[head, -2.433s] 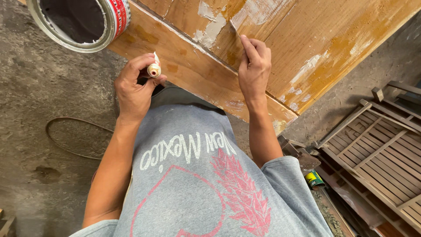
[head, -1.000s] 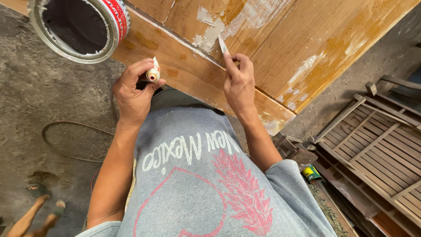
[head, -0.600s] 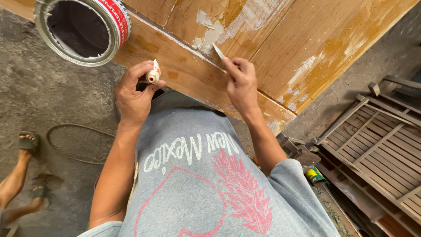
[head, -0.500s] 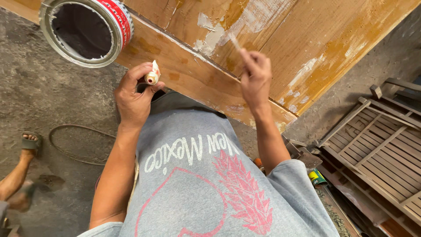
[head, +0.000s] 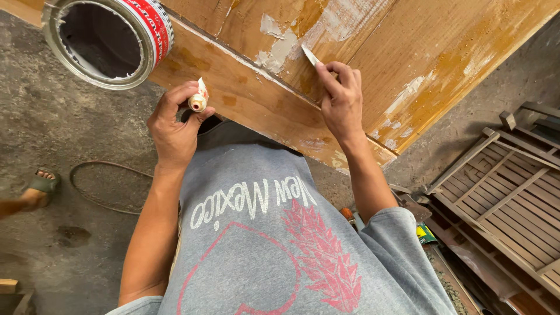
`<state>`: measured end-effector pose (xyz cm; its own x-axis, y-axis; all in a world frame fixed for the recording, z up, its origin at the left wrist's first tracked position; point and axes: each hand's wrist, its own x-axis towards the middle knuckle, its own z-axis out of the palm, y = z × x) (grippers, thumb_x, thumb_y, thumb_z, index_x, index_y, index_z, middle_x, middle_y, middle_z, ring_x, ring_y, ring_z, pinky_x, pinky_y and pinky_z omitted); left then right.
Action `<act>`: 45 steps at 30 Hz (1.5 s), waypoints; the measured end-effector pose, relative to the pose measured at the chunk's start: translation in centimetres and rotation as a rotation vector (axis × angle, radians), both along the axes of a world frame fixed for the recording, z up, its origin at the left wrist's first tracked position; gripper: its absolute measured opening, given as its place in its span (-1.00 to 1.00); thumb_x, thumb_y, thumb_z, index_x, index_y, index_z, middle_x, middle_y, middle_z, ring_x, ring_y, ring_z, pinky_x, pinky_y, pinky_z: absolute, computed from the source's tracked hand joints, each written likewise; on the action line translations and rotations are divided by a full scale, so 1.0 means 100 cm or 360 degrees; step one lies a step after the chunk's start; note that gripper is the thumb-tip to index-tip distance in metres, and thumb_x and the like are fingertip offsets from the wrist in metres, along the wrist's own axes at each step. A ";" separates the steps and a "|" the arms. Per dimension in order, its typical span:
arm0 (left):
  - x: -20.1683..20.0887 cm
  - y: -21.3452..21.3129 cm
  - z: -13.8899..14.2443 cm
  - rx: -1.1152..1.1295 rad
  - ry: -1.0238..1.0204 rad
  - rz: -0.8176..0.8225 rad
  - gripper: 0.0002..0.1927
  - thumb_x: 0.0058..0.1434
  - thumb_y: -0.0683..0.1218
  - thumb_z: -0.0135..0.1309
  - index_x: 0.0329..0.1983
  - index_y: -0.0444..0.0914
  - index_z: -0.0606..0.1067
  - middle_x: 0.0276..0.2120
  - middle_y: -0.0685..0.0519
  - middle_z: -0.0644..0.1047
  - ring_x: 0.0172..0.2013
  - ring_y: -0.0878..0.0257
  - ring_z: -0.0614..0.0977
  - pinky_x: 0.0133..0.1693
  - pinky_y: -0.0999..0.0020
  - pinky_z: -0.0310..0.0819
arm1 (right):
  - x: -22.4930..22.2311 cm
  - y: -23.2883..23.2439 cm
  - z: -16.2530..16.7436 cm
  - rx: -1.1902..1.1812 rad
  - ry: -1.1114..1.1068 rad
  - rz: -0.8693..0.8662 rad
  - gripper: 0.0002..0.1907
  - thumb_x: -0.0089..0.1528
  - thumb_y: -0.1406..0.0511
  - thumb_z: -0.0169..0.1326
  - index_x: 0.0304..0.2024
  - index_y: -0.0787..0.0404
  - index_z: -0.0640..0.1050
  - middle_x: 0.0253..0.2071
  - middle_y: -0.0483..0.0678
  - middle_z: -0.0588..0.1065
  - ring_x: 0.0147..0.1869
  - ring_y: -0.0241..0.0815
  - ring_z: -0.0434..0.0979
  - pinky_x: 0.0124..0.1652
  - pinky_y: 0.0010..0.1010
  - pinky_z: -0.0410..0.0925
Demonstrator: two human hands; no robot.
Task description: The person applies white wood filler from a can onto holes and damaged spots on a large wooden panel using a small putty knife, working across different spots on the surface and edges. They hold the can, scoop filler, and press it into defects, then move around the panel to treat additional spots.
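Note:
My right hand [head: 341, 102] grips a small putty knife [head: 311, 56] and presses its blade onto a pale filler patch [head: 279, 49] on the brown wooden panel [head: 408, 41]. My left hand [head: 175, 125] holds a second small putty-smeared scraper [head: 200, 99] upright, just off the panel's near edge. An open round can [head: 108, 38] with a red label stands on the panel at the upper left, its inside nearly scraped out.
A slatted wooden frame [head: 501, 204] lies on the floor at the right, with small cans [head: 426, 233] beside it. A loop of cable [head: 108, 186] lies on the concrete floor at the left. Another person's sandalled foot [head: 41, 186] shows at the left edge.
My right hand, earlier flat on the panel, now works the putty knife over the pale filler patch. The other person's foot has shifted along the left side. My left hand stays put.

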<state>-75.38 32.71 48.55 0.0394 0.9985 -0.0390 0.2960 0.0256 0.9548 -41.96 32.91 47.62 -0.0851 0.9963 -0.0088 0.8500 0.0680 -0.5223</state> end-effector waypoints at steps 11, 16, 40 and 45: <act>-0.022 -0.016 -0.007 -0.0016 -0.0057 0.0142 -0.55 0.29 -0.21 0.42 0.17 -0.32 0.49 0.13 -0.06 0.58 0.07 0.22 0.64 0.13 0.34 0.59 | 0.002 0.009 -0.017 0.0063 -0.0222 0.0020 -0.47 0.26 0.60 0.07 0.24 0.13 0.59 0.08 -0.06 0.43 0.05 -0.08 0.40 -0.01 -0.29 0.44; -0.054 -0.034 -0.017 -0.0105 0.0204 0.0304 -0.54 0.28 -0.13 0.41 0.17 -0.34 0.51 0.07 -0.04 0.61 0.04 0.20 0.66 0.09 0.36 0.60 | -0.023 -0.011 -0.009 -0.0057 -0.0072 0.0181 -0.40 0.12 0.62 0.00 0.19 0.20 0.60 0.03 0.08 0.46 0.04 0.00 0.42 0.00 -0.25 0.43; -0.091 -0.214 -0.081 -0.0978 0.0680 0.1059 -0.54 0.17 -0.03 0.43 0.00 -0.37 0.53 -0.21 -0.04 0.63 -0.24 0.24 0.63 -0.14 0.32 0.52 | -0.041 0.027 -0.012 0.0136 -0.0001 0.0158 -0.51 0.14 0.57 0.02 0.10 0.21 0.62 -0.01 0.08 0.49 0.04 0.07 0.44 -0.04 -0.23 0.39; -0.114 -0.171 -0.092 -0.0725 0.0512 0.0992 -0.53 0.23 -0.01 0.40 0.03 -0.38 0.51 -0.18 -0.04 0.63 -0.19 0.27 0.63 -0.09 0.35 0.52 | -0.054 0.014 0.010 0.0249 0.0399 0.0225 -0.70 0.33 0.47 0.06 0.09 0.17 0.57 -0.06 0.05 0.53 0.04 0.03 0.50 0.01 -0.21 0.40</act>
